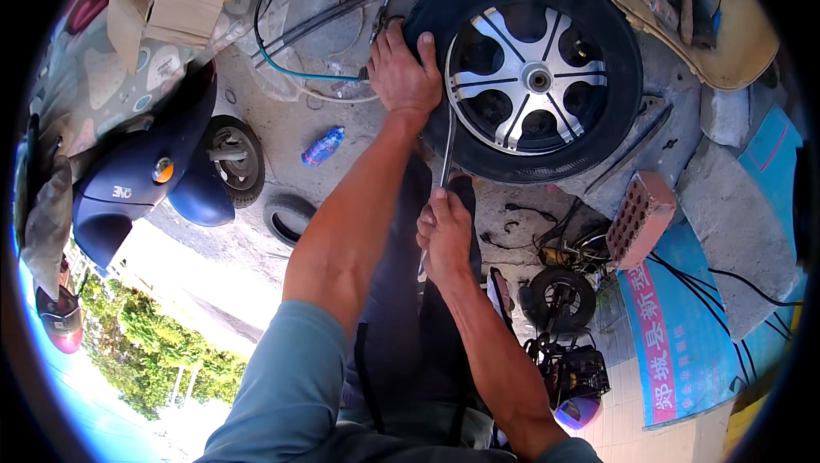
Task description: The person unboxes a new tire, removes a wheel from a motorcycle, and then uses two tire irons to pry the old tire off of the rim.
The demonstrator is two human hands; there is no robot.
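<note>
A black tyre [611,113] on a silver spoked wheel rim [521,79] lies flat in front of me. My left hand [403,70] presses on the tyre's left edge, thumb apart from the fingers. Closer to me, my right hand [445,237] is closed around a long metal tyre lever [448,151]. The lever's upper end reaches the gap between tyre and rim on the left side; its lower end sticks out below my fist. Whether its tip sits under the tyre bead, I cannot tell.
A tan tray [735,66] of tools stands far right. A brick [641,219] and stone slab [739,232] lie at right. At left are a dark scooter [128,181], a small loose tyre [289,219] and a blue bottle [324,146]. A teal hose [312,75] runs beside my left hand.
</note>
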